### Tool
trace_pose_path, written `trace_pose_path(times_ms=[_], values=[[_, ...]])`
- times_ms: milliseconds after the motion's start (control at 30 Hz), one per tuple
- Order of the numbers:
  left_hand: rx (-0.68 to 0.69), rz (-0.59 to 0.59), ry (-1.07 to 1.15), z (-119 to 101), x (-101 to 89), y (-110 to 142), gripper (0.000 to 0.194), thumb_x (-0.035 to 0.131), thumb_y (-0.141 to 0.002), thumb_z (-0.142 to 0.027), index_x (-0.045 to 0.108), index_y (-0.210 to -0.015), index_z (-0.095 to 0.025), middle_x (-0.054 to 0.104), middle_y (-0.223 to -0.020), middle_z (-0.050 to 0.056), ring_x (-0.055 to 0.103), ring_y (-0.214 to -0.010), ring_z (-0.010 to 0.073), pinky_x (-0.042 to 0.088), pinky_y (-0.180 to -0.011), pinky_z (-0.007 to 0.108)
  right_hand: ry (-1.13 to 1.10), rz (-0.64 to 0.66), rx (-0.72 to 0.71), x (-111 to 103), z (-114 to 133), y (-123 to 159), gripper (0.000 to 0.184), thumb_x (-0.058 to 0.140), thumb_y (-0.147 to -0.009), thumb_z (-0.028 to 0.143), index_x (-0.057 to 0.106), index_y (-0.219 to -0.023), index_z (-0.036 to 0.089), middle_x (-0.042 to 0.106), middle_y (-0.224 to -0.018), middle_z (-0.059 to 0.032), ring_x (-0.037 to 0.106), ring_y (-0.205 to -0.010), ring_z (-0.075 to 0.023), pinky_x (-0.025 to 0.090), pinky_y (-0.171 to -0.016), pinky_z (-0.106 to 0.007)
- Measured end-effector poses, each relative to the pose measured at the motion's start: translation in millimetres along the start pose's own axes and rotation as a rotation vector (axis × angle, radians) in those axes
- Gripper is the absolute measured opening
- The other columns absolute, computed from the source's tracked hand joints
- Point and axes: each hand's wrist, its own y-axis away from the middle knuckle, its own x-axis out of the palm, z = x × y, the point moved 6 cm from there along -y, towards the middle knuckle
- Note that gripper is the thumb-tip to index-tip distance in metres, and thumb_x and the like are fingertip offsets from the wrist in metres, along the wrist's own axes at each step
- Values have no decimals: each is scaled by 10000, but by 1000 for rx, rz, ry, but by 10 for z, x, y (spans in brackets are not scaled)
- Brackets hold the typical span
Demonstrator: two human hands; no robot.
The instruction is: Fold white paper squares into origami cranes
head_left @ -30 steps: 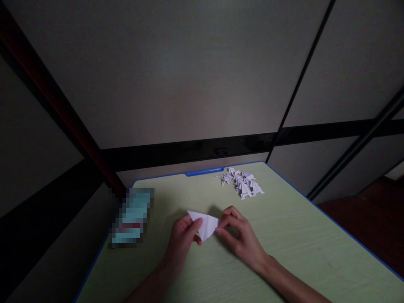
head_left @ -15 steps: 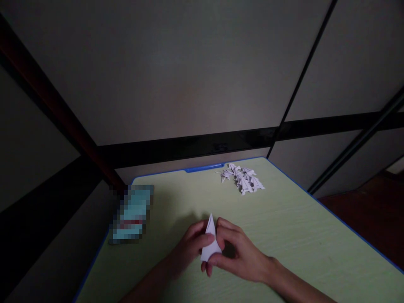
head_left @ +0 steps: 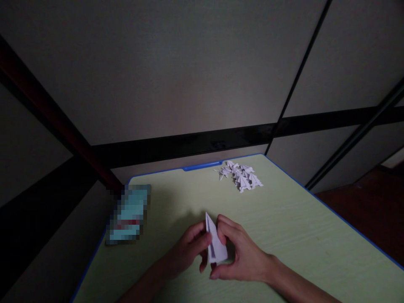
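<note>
Head view.
Item: paper (head_left: 217, 246), one, white, folded to a narrow point; held above the table (head_left: 284, 227), between the two hands, point away from the wearer, broad end toward the wearer.
Item: left hand (head_left: 189, 250), bare; pinching the paper at its left edge, thumb on the near face, some fingers behind and partly hidden.
Item: right hand (head_left: 241, 252), bare; half curled, thumb and forefinger spread apart in a C, bent forefinger against the paper's right edge, thumb tip just below its broad end.
Item: pile (head_left: 244, 179), small folded white papers, overlapping; beyond the right hand and well apart from it, near the table's far edge.
Item: blurred object (head_left: 131, 214), teal with a reddish band, pixelated; left of the left hand, well apart, at the table's left edge.
Item: table, pale green, blue-rimmed; its top runs between hands and pile, and widely to the right hand's right.
Item: blue handle (head_left: 203, 166), on the far edge, beyond both hands.
Item: panels (head_left: 189, 75), grey with a dark band, behind that edge.
</note>
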Motion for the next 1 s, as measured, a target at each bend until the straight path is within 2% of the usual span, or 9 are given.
trace_pose_path(times_ms=[100, 267, 333, 433, 500, 600, 667, 767, 1000], values=[[27, -29, -75, -34, 15, -13, 329, 564, -658, -445, 543, -737, -127, 521, -548, -14, 443, -385, 51, 337, -333, 145, 24, -6, 10, 7, 10, 0, 409, 698, -501, 358, 334, -579, 189, 428, -672, 21, 408, -627, -122, 316, -546, -221], [1, -91, -72, -32, -22, -29, 295, 564, -659, -413, 563, -689, -120, 501, -521, -14, 442, -404, 68, 325, -329, 153, -148, -14, 65, -29, -59, 3, 256, 457, -764, 315, 392, -565, 168, 424, -634, 7, 420, -607, -113, 337, -555, -230], [4, -127, -40, -48, -59, -31, 310, 585, -630, -415, 579, -698, -113, 484, -489, -20, 426, -396, 69, 319, -335, 160, -329, -89, 203, -57, -192, 0, 280, 418, -789, 350, 416, -582, 161, 413, -581, 19, 415, -537, -98, 328, -488, -213], [25, -178, -28, -89, -100, -37, 325, 596, -617, -412, 602, -726, -106, 493, -487, -15, 403, -390, 61, 313, -356, 167, -730, -242, 444, -23, -397, 8, 305, 531, -700, 428, 446, -607, 151, 430, -482, 41, 402, -418, -79, 291, -393, -188], [51, -191, -28, -114, -105, -45, 329, 595, -616, -423, 604, -711, -108, 488, -476, -19, 395, -385, 60, 311, -361, 170, -982, -277, 521, 52, -436, -5, 309, 572, -663, 431, 500, -643, 131, 485, -462, 28, 431, -392, -84, 323, -404, -200], [65, -165, -36, -118, -91, -52, 351, 591, -607, -454, 591, -688, -113, 488, -473, -20, 395, -384, 64, 317, -365, 178, -1196, -272, 525, 113, -412, -32, 290, 591, -657, 402, 558, -674, 114, 546, -474, 4, 462, -382, -85, 357, -435, -214], [60, -153, -56, -116, -97, -49, 340, 591, -605, -454, 568, -644, -117, 494, -481, -17, 397, -388, 66, 318, -373, 182, -1212, -260, 507, 105, -416, -34, 268, 606, -653, 376, 565, -641, 112, 552, -471, 4, 459, -378, -76, 348, -426, -202], [69, -201, -101, -151, -150, -39, 291, 601, -612, -395, 505, -543, -129, 476, -460, -29, 408, -412, 70, 325, -410, 184, -1082, -269, 501, 57, -484, -15, 266, 632, -636, 351, 556, -589, 100, 541, -458, 9, 446, -384, -68, 317, -400, -182], [26, -368, -81, -158, -243, -53, 235, 619, -599, -327, 562, -619, -100, 530, -526, -15, 429, -469, 83, 298, -446, 185, -831, -211, 512, 51, -525, -20, 313, 658, -588, 369, 511, -507, 105, 469, -419, 52, 355, -378, -37, 240, -380, -168]])
